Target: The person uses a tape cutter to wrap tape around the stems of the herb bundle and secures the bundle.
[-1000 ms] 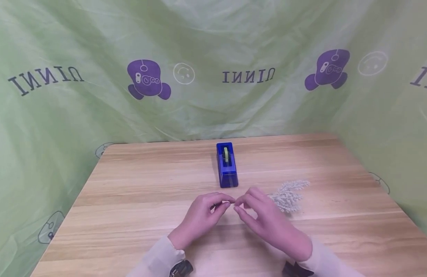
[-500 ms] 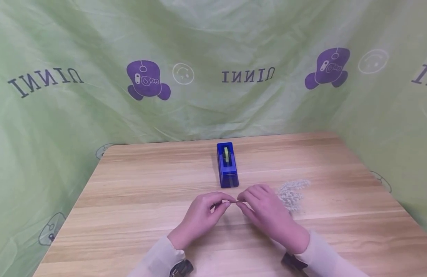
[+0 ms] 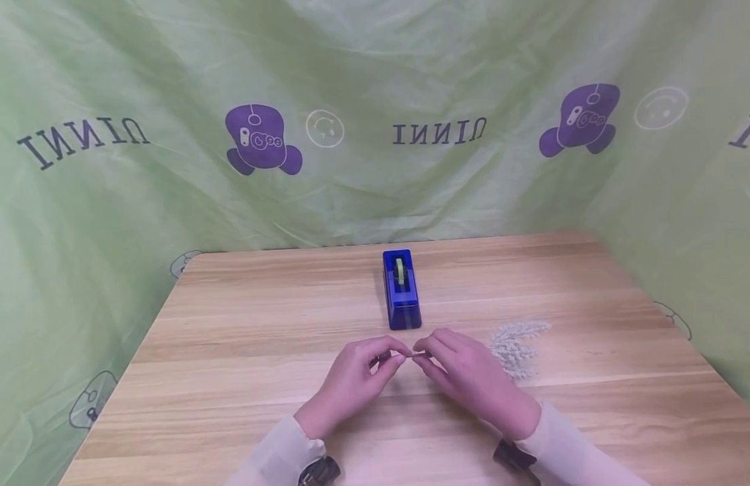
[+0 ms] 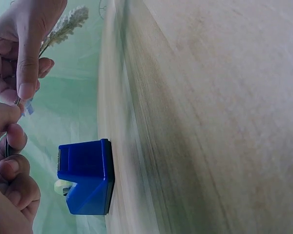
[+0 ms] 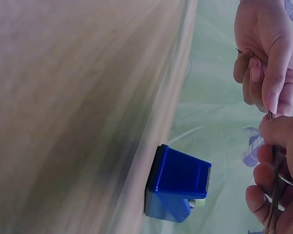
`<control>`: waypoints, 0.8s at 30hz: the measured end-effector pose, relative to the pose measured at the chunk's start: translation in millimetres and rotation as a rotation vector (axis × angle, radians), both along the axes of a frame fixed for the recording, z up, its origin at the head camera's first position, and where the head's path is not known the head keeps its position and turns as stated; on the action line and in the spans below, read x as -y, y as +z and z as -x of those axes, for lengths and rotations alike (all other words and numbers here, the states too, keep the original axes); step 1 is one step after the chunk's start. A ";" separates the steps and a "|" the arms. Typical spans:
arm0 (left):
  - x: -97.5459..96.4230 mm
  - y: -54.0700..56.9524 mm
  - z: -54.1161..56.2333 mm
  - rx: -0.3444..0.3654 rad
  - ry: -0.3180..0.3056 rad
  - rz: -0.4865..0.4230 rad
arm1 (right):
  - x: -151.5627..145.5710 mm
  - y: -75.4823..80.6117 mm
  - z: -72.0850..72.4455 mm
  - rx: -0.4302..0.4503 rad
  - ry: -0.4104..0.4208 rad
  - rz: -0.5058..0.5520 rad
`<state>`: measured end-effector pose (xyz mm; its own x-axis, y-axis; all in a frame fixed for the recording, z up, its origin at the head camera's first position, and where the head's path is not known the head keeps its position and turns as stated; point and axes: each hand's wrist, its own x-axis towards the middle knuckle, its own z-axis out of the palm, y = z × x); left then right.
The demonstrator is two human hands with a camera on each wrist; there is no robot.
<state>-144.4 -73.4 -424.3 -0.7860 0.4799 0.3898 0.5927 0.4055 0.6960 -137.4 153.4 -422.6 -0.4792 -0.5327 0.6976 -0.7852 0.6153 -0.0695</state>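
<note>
A sprig of pale grey-white flowers (image 3: 517, 347) has a thin dark stem, seen in the right wrist view as a long stem (image 5: 275, 187). My left hand (image 3: 355, 381) pinches the stem's end between thumb and forefinger. Opposite it, my right hand (image 3: 474, 381) pinches the same stem with its fingertips almost touching the left ones. The flower heads stick out beyond the right hand, partly hidden by it in the head view. In the left wrist view, the fluffy flower head (image 4: 66, 27) shows behind the right hand. Both hands are above the table.
A blue tape dispenser (image 3: 404, 314) with a yellowish roll of tape (image 3: 400, 271) stands just beyond the hands on the wooden table (image 3: 247, 324). Green printed cloth (image 3: 362, 196) hangs behind the table and along both sides.
The right hand's fingers have shifted slightly and flattened along the stem, and more of the stem now shows between the hands. The left hand stays nearly still.
</note>
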 end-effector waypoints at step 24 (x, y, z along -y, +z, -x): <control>-2.7 3.5 -0.1 0.013 0.041 0.038 | -1.1 1.4 3.1 0.000 0.021 -0.091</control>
